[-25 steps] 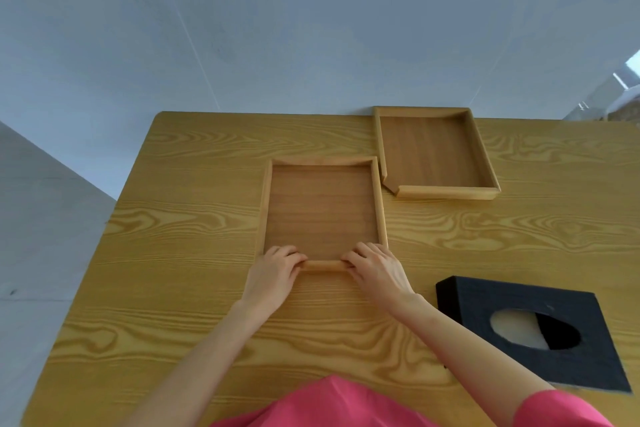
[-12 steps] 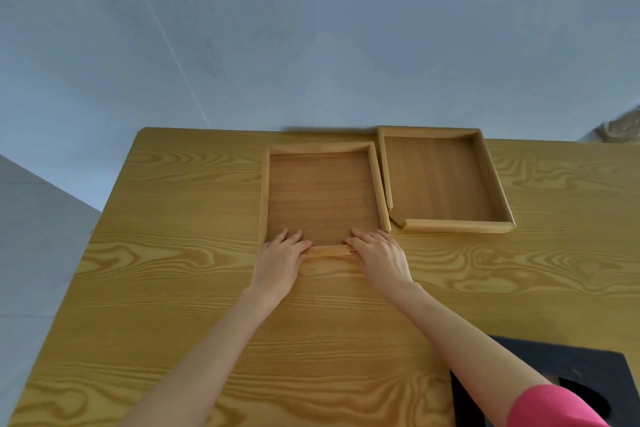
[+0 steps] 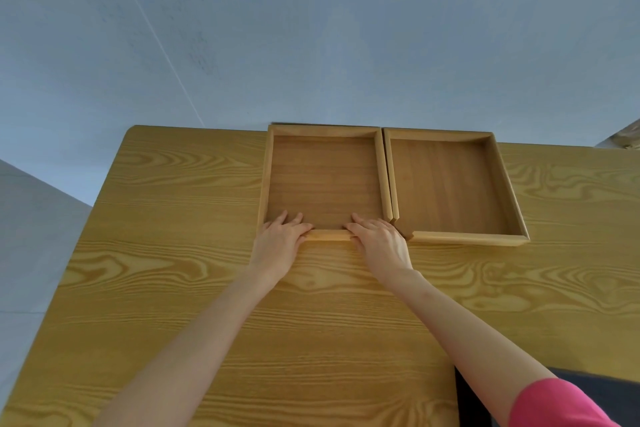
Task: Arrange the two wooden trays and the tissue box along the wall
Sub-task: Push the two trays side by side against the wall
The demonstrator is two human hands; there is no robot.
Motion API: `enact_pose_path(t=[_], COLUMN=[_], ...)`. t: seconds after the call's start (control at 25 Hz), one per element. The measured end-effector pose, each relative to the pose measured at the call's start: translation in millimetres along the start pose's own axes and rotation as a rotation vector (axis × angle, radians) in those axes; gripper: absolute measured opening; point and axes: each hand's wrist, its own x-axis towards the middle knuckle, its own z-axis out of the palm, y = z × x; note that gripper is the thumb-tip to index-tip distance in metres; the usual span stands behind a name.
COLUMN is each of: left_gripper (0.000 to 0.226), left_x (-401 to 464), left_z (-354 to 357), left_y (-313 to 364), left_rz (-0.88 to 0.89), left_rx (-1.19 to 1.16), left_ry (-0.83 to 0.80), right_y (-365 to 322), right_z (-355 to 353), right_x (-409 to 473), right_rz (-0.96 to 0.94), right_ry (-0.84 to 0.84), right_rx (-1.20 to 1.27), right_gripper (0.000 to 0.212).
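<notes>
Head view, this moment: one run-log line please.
left tray at wall, beside right tray | left hand, right hand on its near rim | tissue box at near table edge

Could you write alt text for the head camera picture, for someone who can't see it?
Two bare hands, left hand and right hand, press on the near rim of a wooden tray beside a second tray, both against the wall on a wooden table.

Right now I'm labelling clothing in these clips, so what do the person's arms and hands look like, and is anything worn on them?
Both forearms are bare. The left hand and right hand carry no gloves, rings or watch that I can see. A pink sleeve shows on the right upper arm only; the left sleeve is out of view.
</notes>
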Motion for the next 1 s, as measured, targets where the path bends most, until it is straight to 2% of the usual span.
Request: enact_pose_path(t=[0.56, 0.76, 1.0], left_gripper=[0.037, 0.049, 0.059], left_x=[4, -2, -29], left_z=[-2, -10, -25], left_y=[3, 14, 40], left_rz=[-0.011, -0.02, 0.019], left_rx=[0.005, 0.063, 0.154], left_ry=[-0.006, -0.072, -0.033], right_y=[-4, -5, -4], right_z=[1, -6, -31], right_x=[2, -7, -41], right_rz=[0.046, 0.018, 0.024], right_ry=[0.019, -0.078, -0.104], right_rx=[0.018, -0.012, -0.043], right_gripper=[0.036, 0.057, 0.063])
